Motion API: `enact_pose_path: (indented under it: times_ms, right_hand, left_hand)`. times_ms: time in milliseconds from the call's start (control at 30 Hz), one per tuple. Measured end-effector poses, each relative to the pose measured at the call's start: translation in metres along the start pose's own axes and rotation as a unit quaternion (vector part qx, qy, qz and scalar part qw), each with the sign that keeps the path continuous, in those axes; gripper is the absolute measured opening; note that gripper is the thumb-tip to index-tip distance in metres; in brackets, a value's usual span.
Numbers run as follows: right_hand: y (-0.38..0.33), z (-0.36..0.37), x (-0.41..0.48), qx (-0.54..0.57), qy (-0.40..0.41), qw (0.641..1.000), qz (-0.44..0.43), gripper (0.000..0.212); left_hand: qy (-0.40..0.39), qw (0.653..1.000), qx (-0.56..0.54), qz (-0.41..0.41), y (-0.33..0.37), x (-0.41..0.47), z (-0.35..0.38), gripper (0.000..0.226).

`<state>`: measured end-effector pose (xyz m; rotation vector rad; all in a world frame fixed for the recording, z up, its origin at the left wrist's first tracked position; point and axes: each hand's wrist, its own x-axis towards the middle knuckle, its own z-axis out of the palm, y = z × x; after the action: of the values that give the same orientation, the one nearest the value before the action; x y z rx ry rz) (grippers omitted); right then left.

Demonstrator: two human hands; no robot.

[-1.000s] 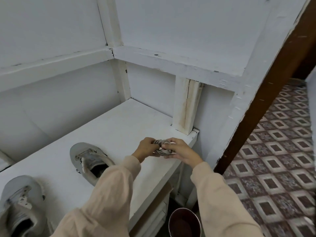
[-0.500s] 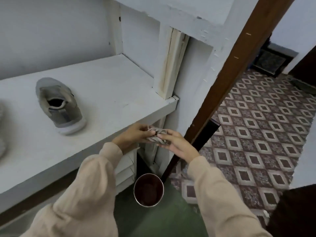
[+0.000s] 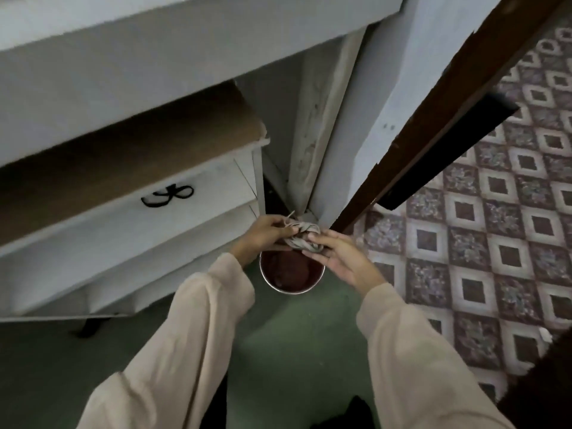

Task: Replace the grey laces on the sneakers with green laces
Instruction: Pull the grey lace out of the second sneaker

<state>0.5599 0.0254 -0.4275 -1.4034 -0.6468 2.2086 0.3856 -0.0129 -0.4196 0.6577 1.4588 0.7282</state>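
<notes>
1. Head view looks down at my two hands, low beside a white cabinet (image 3: 154,230).
2. My left hand (image 3: 266,235) has its fingers curled round one end of the grey laces (image 3: 301,238) and grips them.
3. My right hand (image 3: 340,258) has its fingers nearly straight, with the tips on the other end. I cannot tell if they pinch the laces or only prop them up.
4. The grey laces are wound up in a small bundle between both hands, right above a round metal cup (image 3: 289,291) on the green floor (image 3: 278,351).
5. One thin lace end pokes up out of the bundle, near my left fingers.
6. I think the step now is to put the old laces away in the cup.
7. To do it well, I should hold the bundle tight so it does not come undone.
8. I should line it up over the middle of the cup, not over the rim.
9. I should go low before I let go, so it drops in and does not bounce out.
10. That loose end could hang over the side, so I should tuck it in.
11. The sneakers and the green laces are out of sight. The new laces come next, I think.
</notes>
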Motion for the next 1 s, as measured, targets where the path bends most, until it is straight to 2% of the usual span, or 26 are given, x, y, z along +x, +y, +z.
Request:
enact_pose_path:
  times_ms: [100,200,233,267,367,433,500,633,733,800,867,933,1000]
  right_hand:
    - [0.032,-0.019,0.032,-0.021,0.027,0.999,0.004,0.024]
    - [0.055,-0.035,0.057,-0.063,0.108,0.992,0.017,0.035]
    - [0.061,-0.041,0.062,-0.064,0.13,0.989,0.021,0.039]
    - [0.066,-0.045,0.064,-0.061,0.143,0.988,0.024,0.036]
    - [0.072,-0.048,0.059,-0.04,0.139,0.989,0.033,0.009]
    - [0.07,-0.044,0.051,-0.033,0.14,0.989,0.035,0.009]
    - [0.06,-0.033,0.037,-0.033,0.14,0.989,0.043,0.012]
    - [0.023,-0.002,0.011,-0.02,0.13,0.99,0.054,0.044]
    - [-0.014,0.033,-0.02,-0.009,0.102,0.994,0.046,0.051]
    - [-0.04,0.059,-0.047,0.002,0.072,0.997,0.035,0.061]
    - [-0.067,0.089,-0.075,0.007,0.04,0.999,0.023,0.074]
    - [-0.094,0.12,-0.101,0.013,0.016,1.0,0.011,0.067]
    - [-0.122,0.156,-0.128,0.015,-0.025,0.999,-0.013,0.039]
  left_hand:
    - [0.017,1.0,0.01,-0.01,-0.039,0.026,0.003,0.027]
    - [0.079,0.996,0.04,-0.029,-0.074,0.043,-0.004,0.051]
    - [0.103,0.993,0.035,-0.04,-0.085,0.046,-0.008,0.052]
    - [0.122,0.991,0.018,-0.053,-0.095,0.047,-0.012,0.051]
    - [0.132,0.987,-0.003,-0.088,-0.115,0.05,-0.019,0.062]
    - [0.126,0.988,-0.007,-0.092,-0.113,0.044,-0.017,0.049]
    - [0.116,0.989,-0.004,-0.092,-0.081,0.02,-0.008,0.039]
    - [0.091,0.992,-0.003,-0.085,-0.02,-0.019,0.003,0.028]
    - [0.086,0.993,-0.024,-0.08,0.033,-0.053,0.001,0.021]
    - [0.073,0.995,-0.026,-0.064,0.073,-0.079,-0.003,0.038]
    - [0.06,0.997,-0.027,-0.034,0.114,-0.109,-0.009,0.041]
    - [0.053,0.998,-0.019,0.009,0.149,-0.141,-0.02,0.025]
    - [0.042,0.997,-0.014,0.058,0.183,-0.176,-0.034,0.02]
